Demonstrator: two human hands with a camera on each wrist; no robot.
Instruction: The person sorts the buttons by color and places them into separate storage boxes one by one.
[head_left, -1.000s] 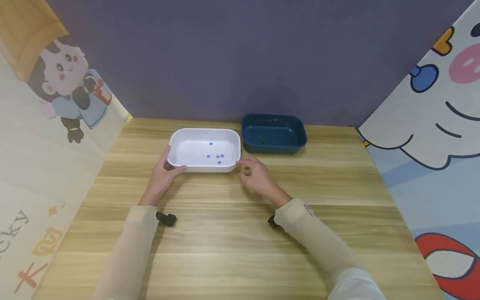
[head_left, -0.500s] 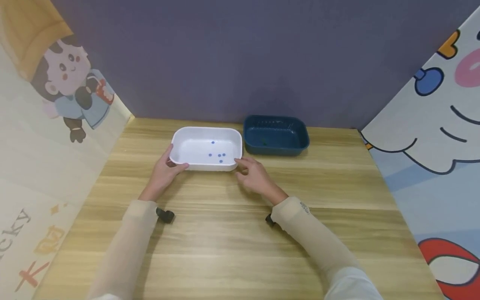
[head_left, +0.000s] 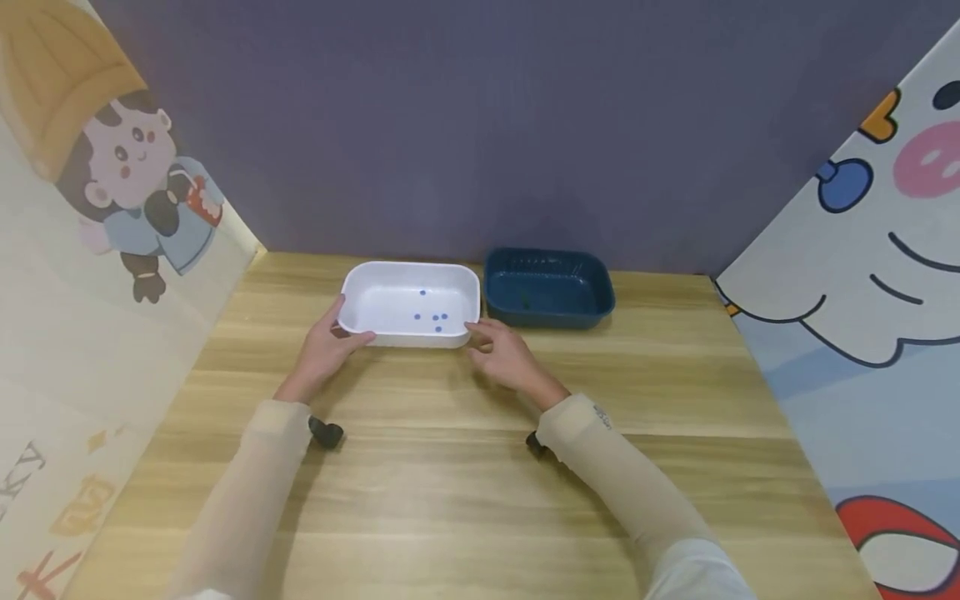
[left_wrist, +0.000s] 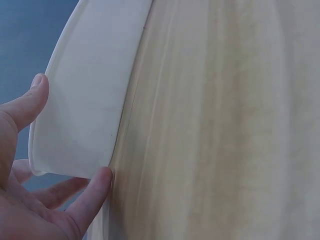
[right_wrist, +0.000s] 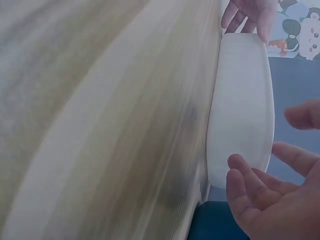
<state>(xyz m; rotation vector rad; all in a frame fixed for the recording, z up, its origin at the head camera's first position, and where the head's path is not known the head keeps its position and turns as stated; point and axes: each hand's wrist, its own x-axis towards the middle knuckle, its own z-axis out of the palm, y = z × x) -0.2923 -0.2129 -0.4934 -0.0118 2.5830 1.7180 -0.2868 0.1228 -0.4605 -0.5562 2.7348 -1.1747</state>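
A white rectangular dish (head_left: pixel 390 302) stands on the table with several small blue discs (head_left: pixel 436 317) on its bottom. My left hand (head_left: pixel 322 350) holds the dish's left end, with the thumb over the front rim and the fingers around the side. At the front right corner is my right hand (head_left: pixel 506 354), its index finger touching the rim. In the right wrist view the fingers (right_wrist: pixel 245 180) lie loosely against the dish's end, and the thumb stands apart from it. Close to the white dish's right side stands a dark teal dish (head_left: pixel 555 319).
Something small and dark green (head_left: pixel 527 304) lies in the teal dish, too dim to identify. Behind both dishes rises a grey-purple wall (head_left: pixel 480 125). Printed cartoon panels flank the wooden table (head_left: pixel 450 467) on the left and right.
My right hand has shifted slightly left, its index finger going from beside the corner onto the white dish's rim. The left hand keeps its hold. The head view has tilted slightly.
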